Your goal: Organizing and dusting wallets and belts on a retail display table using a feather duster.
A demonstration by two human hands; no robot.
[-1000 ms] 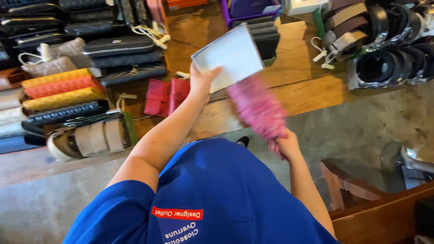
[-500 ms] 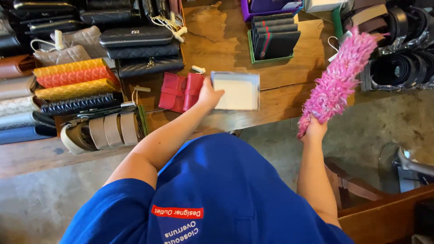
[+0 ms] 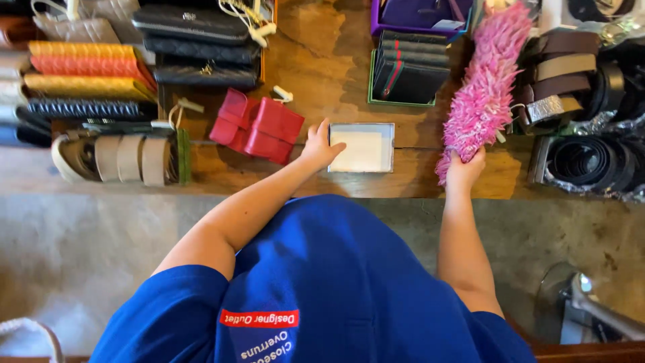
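Note:
My left hand [image 3: 320, 145] rests its fingers on the left edge of a flat white box [image 3: 363, 148] lying on the wooden table [image 3: 322, 47]. My right hand [image 3: 463, 168] grips the base of a fluffy pink duster [image 3: 482, 87], which points up and away across the table toward the belts. Two red wallets [image 3: 259, 126] lie just left of my left hand. I wear a blue shirt.
Rows of quilted wallets in orange, yellow and black [image 3: 84, 67] fill the left side. A green-edged tray of dark wallets [image 3: 410, 74] and a purple box [image 3: 420, 13] sit at the back. Coiled belts [image 3: 591, 101] crowd the right. Tan belts [image 3: 121, 158] lie front left.
The white box came down from the air and now lies flat on the table under my left hand. The pink duster swung from low centre up to the right, over the table.

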